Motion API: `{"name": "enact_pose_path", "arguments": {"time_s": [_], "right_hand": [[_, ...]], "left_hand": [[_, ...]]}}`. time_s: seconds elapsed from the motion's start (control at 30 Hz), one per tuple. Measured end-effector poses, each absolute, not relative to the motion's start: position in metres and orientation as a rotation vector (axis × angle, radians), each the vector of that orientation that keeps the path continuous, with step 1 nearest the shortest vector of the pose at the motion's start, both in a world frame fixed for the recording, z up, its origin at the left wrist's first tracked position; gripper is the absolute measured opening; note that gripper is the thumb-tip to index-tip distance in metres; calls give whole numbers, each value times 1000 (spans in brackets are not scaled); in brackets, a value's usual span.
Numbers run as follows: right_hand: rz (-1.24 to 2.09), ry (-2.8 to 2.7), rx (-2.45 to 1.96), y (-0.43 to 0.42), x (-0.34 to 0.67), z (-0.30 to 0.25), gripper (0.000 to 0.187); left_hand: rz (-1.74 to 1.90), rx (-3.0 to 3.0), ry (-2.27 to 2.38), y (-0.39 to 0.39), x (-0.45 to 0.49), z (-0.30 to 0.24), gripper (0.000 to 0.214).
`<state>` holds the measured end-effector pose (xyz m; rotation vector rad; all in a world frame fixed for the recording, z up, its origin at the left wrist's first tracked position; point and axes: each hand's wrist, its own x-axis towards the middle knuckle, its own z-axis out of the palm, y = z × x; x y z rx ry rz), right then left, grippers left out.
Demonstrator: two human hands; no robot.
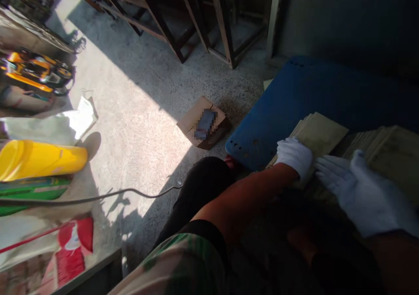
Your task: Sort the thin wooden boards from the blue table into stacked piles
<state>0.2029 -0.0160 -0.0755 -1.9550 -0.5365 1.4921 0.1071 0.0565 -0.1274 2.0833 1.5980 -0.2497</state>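
Both my hands wear white gloves. My left hand (294,156) is closed round the near edge of a stack of thin pale wooden sheets (319,133) that lies on a blue board (294,98). My right hand (363,194) lies flat with its fingers stretched out, touching the near side of a second stack of the same sheets (393,149) at the right. My dark-trousered knee (203,177) shows below the blue board's corner.
A small cardboard box (203,122) sits on the concrete floor left of the blue board. A cable (98,197) runs across the floor. At the left lie a yellow container (39,159), bags and an orange tool (36,70). Wooden frames (196,20) stand at the back.
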Motion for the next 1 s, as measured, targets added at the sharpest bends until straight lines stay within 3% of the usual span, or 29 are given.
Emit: {"name": "enact_pose_path", "arguments": {"time_s": [0.13, 0.33, 0.53, 0.77, 1.0], "right_hand": [[1387, -154, -1768, -8, 192, -58, 49], [1329, 70, -1677, 1, 202, -40, 47], [1297, 97, -1599, 4, 214, -36, 50], [1274, 47, -1546, -1, 224, -35, 51], [1282, -18, -1559, -6, 225, -37, 47]], "left_hand": [[-361, 1993, 1530, 75, 102, -119, 30], [-219, 2185, 1689, 77, 97, -127, 95], [-255, 2024, 1777, 68, 115, -146, 125], [-407, 2088, 1741, 59, 137, -155, 130], [-504, 1924, 1829, 56, 153, -155, 120]]}}
